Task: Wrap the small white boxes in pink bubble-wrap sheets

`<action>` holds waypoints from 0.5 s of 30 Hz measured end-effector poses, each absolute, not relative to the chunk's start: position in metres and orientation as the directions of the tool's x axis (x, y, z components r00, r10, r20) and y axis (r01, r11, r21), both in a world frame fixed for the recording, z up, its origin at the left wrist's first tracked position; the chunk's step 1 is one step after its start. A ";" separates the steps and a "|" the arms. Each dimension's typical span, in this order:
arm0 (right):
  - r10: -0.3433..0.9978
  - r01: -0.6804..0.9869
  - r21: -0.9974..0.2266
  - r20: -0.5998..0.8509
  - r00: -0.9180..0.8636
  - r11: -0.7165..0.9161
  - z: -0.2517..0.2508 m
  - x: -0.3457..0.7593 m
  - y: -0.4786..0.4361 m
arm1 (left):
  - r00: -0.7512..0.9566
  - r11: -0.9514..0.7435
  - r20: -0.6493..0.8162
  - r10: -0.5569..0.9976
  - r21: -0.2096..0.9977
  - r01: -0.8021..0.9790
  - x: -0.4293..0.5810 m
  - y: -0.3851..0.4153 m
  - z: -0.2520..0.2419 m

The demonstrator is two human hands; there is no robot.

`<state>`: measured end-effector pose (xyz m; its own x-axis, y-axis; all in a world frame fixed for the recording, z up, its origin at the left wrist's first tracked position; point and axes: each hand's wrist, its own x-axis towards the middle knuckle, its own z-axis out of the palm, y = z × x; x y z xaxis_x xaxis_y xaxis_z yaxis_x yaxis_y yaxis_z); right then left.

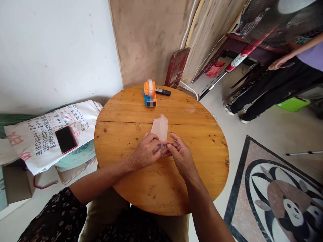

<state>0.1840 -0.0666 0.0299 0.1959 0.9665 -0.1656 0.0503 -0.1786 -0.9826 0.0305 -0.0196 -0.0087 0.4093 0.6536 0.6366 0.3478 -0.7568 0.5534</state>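
Note:
A thin, pale pink, translucent sheet (pixel 160 127) stands up from between my hands, over the middle of the round wooden table. My left hand (pixel 147 150) pinches its lower end with thumb and fingers, a ring showing on one finger. From the other side, my right hand (pixel 182 156) closes thumb and fingertips on the same gathered, see-through end, its index finger raised. The fingers partly cover that end, so I cannot tell whether it is folded or twisted. Beyond the sheet, an orange and blue tape dispenser (pixel 149 94) holds a roll of clear tape.
Behind the dispenser lies a black remote-like object (pixel 163 91). Left of the round table (pixel 121 111), a phone (pixel 66 139) rests on a white printed sack (pixel 85 116). A wooden chair (pixel 176 67) stands behind. At right are a fan (pixel 272 20) and a standing person (pixel 267 90).

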 end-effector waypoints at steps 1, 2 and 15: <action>0.968 0.065 -0.982 -0.161 0.193 -0.177 0.031 0.186 -0.069 | 0.412 -0.746 0.623 0.665 0.581 0.326 0.030 -0.022 -0.008; 0.970 0.081 -0.982 -0.155 0.188 -0.173 0.032 0.188 -0.071 | 0.412 -0.732 0.608 0.678 0.609 0.306 0.030 -0.023 -0.007; 0.998 0.639 -0.769 0.038 0.042 0.003 0.039 0.176 -0.094 | 0.366 -0.625 0.524 0.770 0.734 0.265 0.030 -0.024 -0.003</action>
